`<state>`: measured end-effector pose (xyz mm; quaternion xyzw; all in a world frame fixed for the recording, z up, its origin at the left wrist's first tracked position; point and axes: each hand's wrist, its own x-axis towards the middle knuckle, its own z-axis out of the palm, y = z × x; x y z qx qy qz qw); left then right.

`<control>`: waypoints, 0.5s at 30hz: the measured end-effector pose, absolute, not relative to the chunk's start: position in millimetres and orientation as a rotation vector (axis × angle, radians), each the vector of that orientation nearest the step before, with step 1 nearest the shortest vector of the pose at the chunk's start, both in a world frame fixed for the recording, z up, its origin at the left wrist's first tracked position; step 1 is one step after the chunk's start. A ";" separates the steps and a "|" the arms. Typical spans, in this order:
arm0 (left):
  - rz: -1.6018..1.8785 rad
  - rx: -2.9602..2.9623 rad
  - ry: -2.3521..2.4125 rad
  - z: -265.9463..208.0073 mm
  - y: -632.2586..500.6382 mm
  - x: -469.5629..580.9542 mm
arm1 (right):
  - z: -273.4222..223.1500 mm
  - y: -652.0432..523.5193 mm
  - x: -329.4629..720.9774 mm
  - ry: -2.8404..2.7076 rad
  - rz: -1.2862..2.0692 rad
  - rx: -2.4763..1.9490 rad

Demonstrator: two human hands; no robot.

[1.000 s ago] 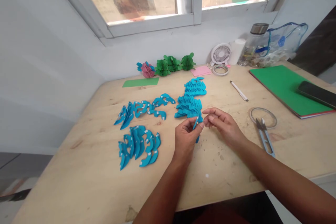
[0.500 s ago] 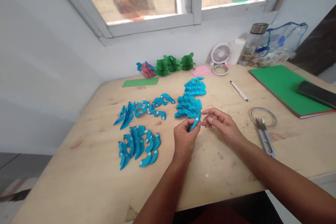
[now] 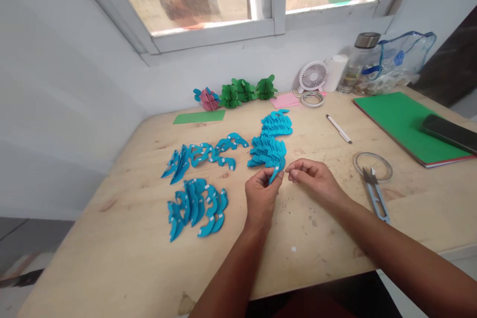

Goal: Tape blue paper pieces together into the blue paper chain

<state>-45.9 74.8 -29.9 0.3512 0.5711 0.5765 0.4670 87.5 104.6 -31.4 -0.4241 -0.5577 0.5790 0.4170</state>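
My left hand (image 3: 261,198) pinches a curved blue paper piece (image 3: 275,174) between thumb and fingers; a small white square shows on the paper. Just right of it, my right hand (image 3: 316,180) has its thumb and fingertips drawn together in a pinch, and whatever they hold is too small to make out. Right behind the hands sits a stack of folded blue paper pieces (image 3: 263,148), with another blue stack (image 3: 276,123) further back. To the left lie two groups of blue curved pieces, a back row (image 3: 199,153) and a front row (image 3: 196,206), many bearing white squares.
Thread snips (image 3: 377,198) and a grey ring (image 3: 389,166) lie at right, near a white pen (image 3: 339,129). A green folder (image 3: 402,124) carries a black phone (image 3: 450,134). Along the wall stand green paper shapes (image 3: 244,90), a small fan (image 3: 313,77) and a bottle (image 3: 354,67).
Both hands have shifted slightly: the left a little left with the blue piece, the right slightly down, its fingers drawn closer together. The stacks and rows have not moved.
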 end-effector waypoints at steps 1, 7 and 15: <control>1.419 0.867 1.404 -29.8 74.9 -45.9 | -31.0 104.4 87.3 -1.399 1.450 -1.075; 1.433 0.900 1.423 -30.7 75.3 -45.6 | -28.0 103.6 86.3 -1.391 1.468 -1.110; 1.418 0.879 1.420 -30.5 74.4 -44.8 | -28.3 102.9 86.0 -1.354 1.494 -1.121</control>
